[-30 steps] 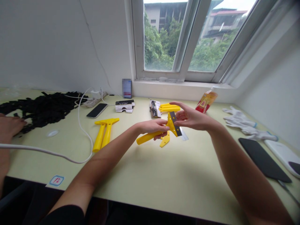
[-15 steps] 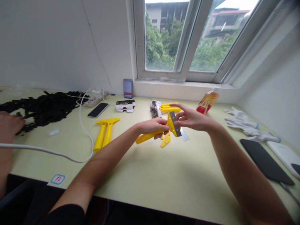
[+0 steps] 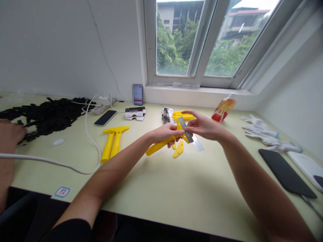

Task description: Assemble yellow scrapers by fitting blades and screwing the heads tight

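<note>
My left hand (image 3: pixel 166 133) is closed around a yellow scraper handle (image 3: pixel 158 147) near its flared head, the grip end pointing lower left. A grey metal blade (image 3: pixel 188 136) with holes lies across that head, tilted against it. My right hand (image 3: pixel 199 126) pinches the blade's edge between thumb and fingers. Beneath the hands, a loose yellow plate (image 3: pixel 178 150) with holes lies on the table. Beside it are shiny blades (image 3: pixel 198 144), partly hidden by the right hand. Two more yellow scraper handles (image 3: pixel 114 143) lie to the left.
Behind my hands are further yellow handles (image 3: pixel 183 115) and a small box (image 3: pixel 167 115). A drink bottle (image 3: pixel 224 107), white gloves (image 3: pixel 267 134) and a black pad (image 3: pixel 285 173) stand right. Left lie a phone (image 3: pixel 105 118), a cable (image 3: pixel 87 134) and black pieces (image 3: pixel 52 116) near another person's hand (image 3: pixel 11 134).
The blade has turned and slid left over the scraper head, from nearly in line with it to slanting across. My right hand has moved slightly left with it.
</note>
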Tool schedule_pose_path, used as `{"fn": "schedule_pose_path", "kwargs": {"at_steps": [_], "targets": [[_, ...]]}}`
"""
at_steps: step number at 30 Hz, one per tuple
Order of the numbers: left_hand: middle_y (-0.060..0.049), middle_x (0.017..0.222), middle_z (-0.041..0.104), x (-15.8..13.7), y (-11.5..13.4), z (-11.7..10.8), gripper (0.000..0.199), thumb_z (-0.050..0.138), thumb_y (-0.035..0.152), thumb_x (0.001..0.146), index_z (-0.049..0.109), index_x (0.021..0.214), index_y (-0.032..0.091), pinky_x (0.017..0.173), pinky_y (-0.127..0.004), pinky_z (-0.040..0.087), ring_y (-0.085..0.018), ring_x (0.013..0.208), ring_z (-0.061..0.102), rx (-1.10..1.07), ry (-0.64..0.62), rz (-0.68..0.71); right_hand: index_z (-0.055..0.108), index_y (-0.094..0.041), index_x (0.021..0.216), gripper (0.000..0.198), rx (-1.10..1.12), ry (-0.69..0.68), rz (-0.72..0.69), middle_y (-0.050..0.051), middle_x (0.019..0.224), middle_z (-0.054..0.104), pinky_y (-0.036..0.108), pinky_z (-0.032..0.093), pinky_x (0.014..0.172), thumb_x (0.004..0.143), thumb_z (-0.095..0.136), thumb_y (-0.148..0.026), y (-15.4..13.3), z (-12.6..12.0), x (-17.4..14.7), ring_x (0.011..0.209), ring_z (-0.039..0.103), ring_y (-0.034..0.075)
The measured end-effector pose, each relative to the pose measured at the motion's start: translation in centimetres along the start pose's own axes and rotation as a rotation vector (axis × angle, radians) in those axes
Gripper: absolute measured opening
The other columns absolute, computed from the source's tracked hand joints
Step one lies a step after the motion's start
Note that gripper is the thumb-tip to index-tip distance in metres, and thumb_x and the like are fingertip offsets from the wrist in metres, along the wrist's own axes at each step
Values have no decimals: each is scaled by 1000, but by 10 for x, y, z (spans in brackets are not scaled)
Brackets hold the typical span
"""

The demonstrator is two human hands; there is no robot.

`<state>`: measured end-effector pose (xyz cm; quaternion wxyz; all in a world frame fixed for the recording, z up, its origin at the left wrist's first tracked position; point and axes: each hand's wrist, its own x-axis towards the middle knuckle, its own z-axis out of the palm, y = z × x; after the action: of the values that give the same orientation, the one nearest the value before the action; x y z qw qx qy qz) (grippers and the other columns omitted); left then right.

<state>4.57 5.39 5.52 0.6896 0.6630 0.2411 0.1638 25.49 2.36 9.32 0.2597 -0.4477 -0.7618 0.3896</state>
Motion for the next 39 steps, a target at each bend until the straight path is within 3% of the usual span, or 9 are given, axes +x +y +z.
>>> {"fn": "schedule_pose_path", "kwargs": {"at_steps": [6,10,19,29,35,39], "targets": [[4,52,47,1,0,5,41,70,51,78,56,69,14,39,-22,38,-6,40,45,100,161,-25,39,-23,136,57,-171,81,-31,-3,68,65,26,47,57,84,61,-30,2,5,2,62,61,16],[4,49,47,2,-2,5,42,69,52,78,56,66,15,38,-21,36,-6,38,44,125,198,-19,40,-24,134,53,-202,108,-52,-2,73,68,27,48,59,85,59,-30,3,7,3,67,64,17],[3,47,47,3,-3,5,43,69,53,78,54,62,15,37,-22,36,-7,36,44,161,249,-17,37,-25,136,57,-74,138,-63,-1,76,67,29,52,62,85,60,-32,3,11,5,70,66,18],[4,46,46,2,-4,10,48,66,60,76,53,61,16,38,-21,34,-7,37,44,277,319,10,37,-27,137,62,-68,250,-31,-1,80,66,27,51,55,81,63,-27,5,20,7,68,66,18],[3,47,47,2,-4,11,49,66,60,76,53,60,15,37,-21,35,-7,38,45,283,340,12,39,-25,132,57,89,219,-21,0,81,62,29,53,56,81,63,-30,3,25,9,68,67,18],[1,58,55,4,-8,11,44,69,56,76,58,73,13,41,-22,40,-8,42,51,164,299,46,41,-22,130,57,109,231,-27,-1,77,61,29,53,56,79,65,-30,-2,26,10,67,64,17]]}}
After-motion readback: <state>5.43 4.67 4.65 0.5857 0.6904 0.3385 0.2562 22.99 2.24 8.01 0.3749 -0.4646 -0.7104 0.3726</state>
